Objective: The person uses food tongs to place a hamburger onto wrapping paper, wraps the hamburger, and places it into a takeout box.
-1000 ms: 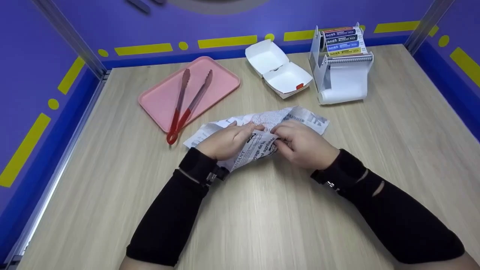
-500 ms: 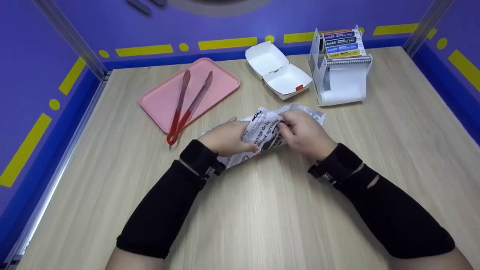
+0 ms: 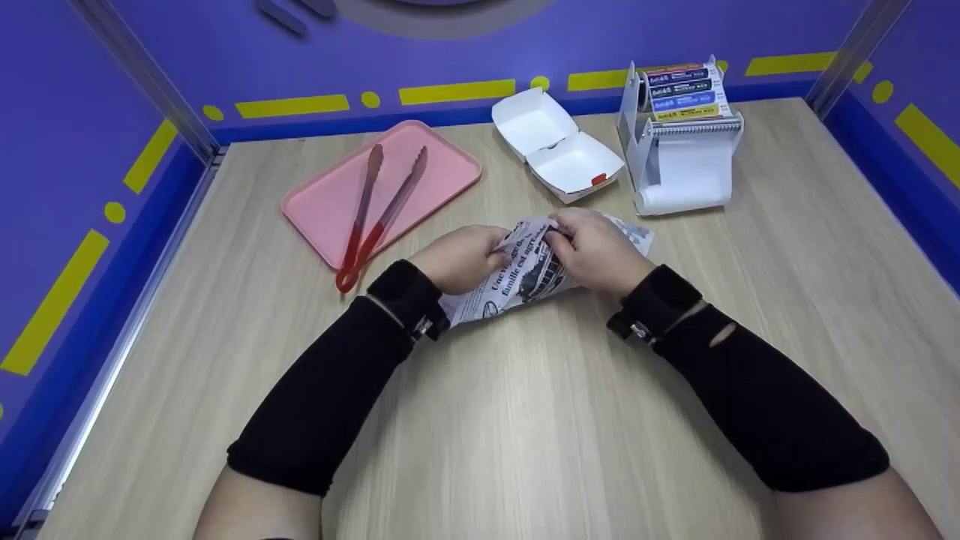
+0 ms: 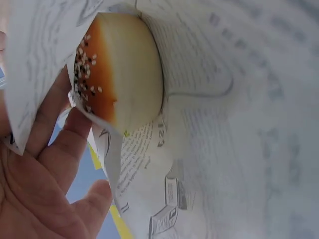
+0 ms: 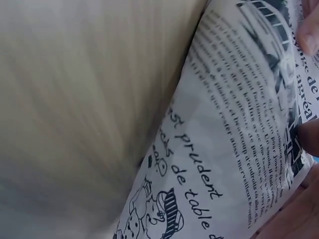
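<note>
Newspaper-print wrapping paper (image 3: 529, 281) lies folded in front of the person, with both hands on it. At its left side the left hand (image 3: 459, 259) holds a fold of the paper between thumb and fingers. Inside the paper, in the left wrist view, a sesame bun (image 4: 124, 69) shows its brown seeded top and pale side; from the head it is hidden. The right hand (image 3: 604, 251) pinches the paper's upper edge, thumb toward the person. In the right wrist view the printed paper (image 5: 219, 129) slopes down close over the table, with a thumb and fingertips at its right edge.
A pink tray (image 3: 442, 161) at the back left bears red-handled tongs (image 3: 364, 232). Behind the paper stands an open white burger box (image 3: 574, 161). To its right is a white dispenser (image 3: 694, 161) with a paper roll and coloured labels. Blue-purple walls edge the table.
The near flap of the paper has been lifted and folded away from the person, over the middle. The left hand has shifted from pressing on the paper to holding its left side; the right keeps its pinch.
</note>
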A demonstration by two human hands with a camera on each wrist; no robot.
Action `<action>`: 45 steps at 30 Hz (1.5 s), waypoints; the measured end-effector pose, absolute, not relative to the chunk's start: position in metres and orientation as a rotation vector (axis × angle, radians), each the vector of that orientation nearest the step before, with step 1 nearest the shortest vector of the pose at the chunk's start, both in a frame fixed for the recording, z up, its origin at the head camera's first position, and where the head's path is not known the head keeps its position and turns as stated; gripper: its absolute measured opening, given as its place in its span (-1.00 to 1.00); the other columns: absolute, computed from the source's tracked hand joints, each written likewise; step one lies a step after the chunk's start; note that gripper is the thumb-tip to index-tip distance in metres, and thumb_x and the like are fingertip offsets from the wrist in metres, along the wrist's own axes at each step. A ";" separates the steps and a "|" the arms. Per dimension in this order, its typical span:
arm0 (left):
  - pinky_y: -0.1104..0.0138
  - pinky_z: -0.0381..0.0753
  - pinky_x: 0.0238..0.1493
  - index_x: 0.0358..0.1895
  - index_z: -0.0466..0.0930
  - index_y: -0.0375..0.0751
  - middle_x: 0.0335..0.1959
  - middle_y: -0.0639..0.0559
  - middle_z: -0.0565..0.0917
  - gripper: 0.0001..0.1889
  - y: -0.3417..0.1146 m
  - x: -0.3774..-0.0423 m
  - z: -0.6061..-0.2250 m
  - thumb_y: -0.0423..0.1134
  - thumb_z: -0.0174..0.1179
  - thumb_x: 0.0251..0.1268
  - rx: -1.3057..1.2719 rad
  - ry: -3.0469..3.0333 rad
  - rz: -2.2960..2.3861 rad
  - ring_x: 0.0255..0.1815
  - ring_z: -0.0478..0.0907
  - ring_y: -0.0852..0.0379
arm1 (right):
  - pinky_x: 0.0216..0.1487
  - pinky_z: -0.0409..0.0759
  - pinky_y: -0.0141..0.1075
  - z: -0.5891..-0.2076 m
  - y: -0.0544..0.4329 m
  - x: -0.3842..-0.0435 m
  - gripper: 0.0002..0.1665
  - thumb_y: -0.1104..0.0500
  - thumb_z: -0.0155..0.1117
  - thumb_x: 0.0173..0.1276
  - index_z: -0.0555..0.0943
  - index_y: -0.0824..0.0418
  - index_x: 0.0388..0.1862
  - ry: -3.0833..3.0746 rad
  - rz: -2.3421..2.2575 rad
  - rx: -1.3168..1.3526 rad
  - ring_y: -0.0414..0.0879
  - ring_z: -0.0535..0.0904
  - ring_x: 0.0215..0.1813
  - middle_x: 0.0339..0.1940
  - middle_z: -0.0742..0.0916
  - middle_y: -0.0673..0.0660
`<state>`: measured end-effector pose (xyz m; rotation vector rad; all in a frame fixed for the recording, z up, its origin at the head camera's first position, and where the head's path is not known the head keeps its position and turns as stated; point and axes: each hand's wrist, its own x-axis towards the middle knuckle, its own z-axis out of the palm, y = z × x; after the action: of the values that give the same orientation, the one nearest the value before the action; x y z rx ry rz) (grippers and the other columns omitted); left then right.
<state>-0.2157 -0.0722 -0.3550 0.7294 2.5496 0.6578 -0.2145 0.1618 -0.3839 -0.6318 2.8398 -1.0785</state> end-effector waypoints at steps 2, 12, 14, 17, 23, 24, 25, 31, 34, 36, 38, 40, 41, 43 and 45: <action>0.24 0.65 -0.11 -0.08 0.57 -0.11 -0.35 0.09 0.60 -0.83 -0.073 -0.219 -0.354 -0.12 0.08 0.66 0.715 2.535 0.673 -0.36 0.58 0.15 | 0.17 0.55 0.03 -0.384 0.162 -0.219 -0.76 0.14 0.11 0.62 0.61 0.27 0.03 2.819 -1.061 -0.630 0.11 0.58 0.00 -0.10 0.68 0.21; 0.19 0.64 0.21 0.25 0.63 -0.12 -0.06 0.00 0.77 -0.71 -0.072 -0.231 -0.351 -0.18 0.14 0.61 0.723 2.506 0.742 -0.10 0.69 0.10 | -0.23 0.52 -0.18 -0.389 0.162 -0.229 -0.81 0.06 0.22 0.61 0.54 0.15 -0.15 2.726 -1.053 -0.567 -0.01 0.56 -0.29 -0.32 0.65 0.08; 0.16 0.59 0.29 0.31 0.60 -0.10 0.00 0.00 0.76 -0.66 -0.072 -0.232 -0.351 -0.18 0.19 0.58 0.712 2.526 0.763 -0.02 0.68 0.08 | -0.22 0.51 -0.18 -0.390 0.162 -0.229 -0.80 0.06 0.24 0.59 0.54 0.15 -0.20 2.753 -1.044 -0.548 0.00 0.55 -0.28 -0.34 0.64 0.07; 0.13 0.55 0.39 0.40 0.51 -0.10 0.15 -0.03 0.72 -0.53 -0.073 -0.233 -0.351 -0.15 0.28 0.50 0.662 2.571 0.777 0.14 0.66 0.03 | -0.24 0.51 -0.18 -0.389 0.161 -0.227 -0.79 0.06 0.27 0.57 0.52 0.14 -0.25 2.779 -1.031 -0.518 0.01 0.53 -0.30 -0.37 0.62 0.07; 0.10 0.35 0.60 0.54 0.36 -0.20 0.46 -0.13 0.50 -0.20 -0.081 -0.233 -0.350 0.01 0.45 0.32 0.604 2.623 0.592 0.49 0.44 -0.07 | -0.26 0.50 -0.19 -0.387 0.161 -0.225 -0.79 0.04 0.27 0.56 0.53 0.14 -0.22 2.799 -0.999 -0.489 -0.01 0.52 -0.33 -0.37 0.60 0.07; 0.10 0.35 0.60 0.52 0.37 -0.23 0.45 -0.14 0.50 -0.19 -0.083 -0.234 -0.350 0.03 0.45 0.31 0.611 2.619 0.568 0.48 0.44 -0.08 | -0.26 0.50 -0.19 -0.387 0.161 -0.225 -0.79 0.05 0.27 0.56 0.53 0.14 -0.21 2.799 -1.001 -0.482 -0.02 0.52 -0.34 -0.37 0.60 0.07; 0.10 0.36 0.58 0.49 0.41 -0.24 0.42 -0.14 0.52 -0.23 -0.084 -0.234 -0.351 0.05 0.44 0.33 0.620 2.617 0.545 0.46 0.45 -0.08 | -0.26 0.49 -0.19 -0.387 0.161 -0.225 -0.79 0.05 0.26 0.57 0.53 0.15 -0.20 2.804 -1.000 -0.482 -0.02 0.51 -0.34 -0.37 0.60 0.06; 0.13 0.56 0.15 -0.12 0.53 -0.16 -0.23 0.02 0.58 -0.71 -0.087 -0.236 -0.358 0.01 0.27 0.52 0.648 2.611 0.538 -0.08 0.55 0.01 | -0.24 0.46 -0.18 -0.390 0.160 -0.228 -0.78 0.06 0.22 0.59 0.54 0.21 -0.16 2.823 -1.008 -0.469 0.01 0.50 -0.31 -0.38 0.58 0.08; 0.20 0.48 -0.12 -0.33 0.35 -0.09 -0.41 0.08 0.38 -0.67 -0.086 -0.236 -0.360 -0.01 0.20 0.58 0.621 2.611 0.568 -0.28 0.42 0.06 | -0.17 0.51 -0.12 -0.391 0.159 -0.229 -0.77 0.07 0.23 0.58 0.54 0.23 -0.12 2.821 -1.014 -0.443 0.06 0.54 -0.25 -0.32 0.63 0.13; 0.25 0.43 -0.20 -0.36 0.30 -0.05 -0.44 0.10 0.35 -0.65 -0.086 -0.237 -0.361 -0.02 0.18 0.59 0.604 2.608 0.592 -0.33 0.38 0.09 | -0.09 0.57 -0.05 -0.392 0.159 -0.229 -0.75 0.06 0.23 0.58 0.53 0.24 -0.06 2.815 -1.028 -0.407 0.11 0.58 -0.18 -0.23 0.66 0.19; 0.28 0.41 -0.23 -0.36 0.31 -0.04 -0.43 0.10 0.36 -0.66 -0.085 -0.237 -0.361 -0.03 0.17 0.60 0.595 2.602 0.606 -0.34 0.38 0.10 | 0.06 0.61 0.03 -0.392 0.159 -0.228 -0.70 0.06 0.25 0.57 0.51 0.26 0.05 2.822 -1.056 -0.372 0.15 0.62 -0.04 -0.10 0.69 0.24; 0.29 0.42 -0.24 -0.35 0.32 -0.04 -0.42 0.10 0.39 -0.68 -0.085 -0.238 -0.362 -0.03 0.16 0.61 0.583 2.591 0.614 -0.34 0.40 0.10 | 0.19 0.58 0.07 -0.392 0.159 -0.226 -0.62 0.06 0.28 0.55 0.47 0.30 0.12 2.867 -1.062 -0.397 0.19 0.60 0.06 0.01 0.66 0.29; 0.29 0.43 -0.23 -0.34 0.33 -0.05 -0.41 0.09 0.41 -0.68 -0.085 -0.239 -0.362 -0.03 0.15 0.61 0.579 2.586 0.617 -0.34 0.41 0.11 | 0.28 0.53 0.08 -0.391 0.159 -0.225 -0.59 0.06 0.30 0.54 0.46 0.31 0.14 2.906 -1.044 -0.448 0.20 0.57 0.13 0.05 0.64 0.30; 0.29 0.46 -0.23 -0.32 0.35 -0.06 -0.40 0.08 0.45 -0.70 -0.085 -0.240 -0.363 -0.04 0.14 0.62 0.572 2.579 0.623 -0.33 0.44 0.11 | 0.46 0.39 0.11 -0.390 0.157 -0.220 -0.57 0.07 0.35 0.51 0.48 0.32 0.13 2.994 -0.949 -0.617 0.23 0.49 0.28 0.18 0.61 0.31; 0.27 0.49 -0.23 -0.30 0.37 -0.06 -0.39 0.08 0.48 -0.71 -0.085 -0.240 -0.363 -0.04 0.13 0.63 0.572 2.573 0.620 -0.33 0.46 0.10 | 0.57 0.22 0.17 -0.389 0.156 -0.214 -0.54 0.04 0.37 0.49 0.51 0.30 0.16 3.042 -0.773 -0.839 0.27 0.37 0.45 0.36 0.54 0.33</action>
<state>-0.2404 -0.0849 -0.3632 0.5722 2.5726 0.6198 -0.2141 0.1559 -0.3891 -0.8392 3.0416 -0.7727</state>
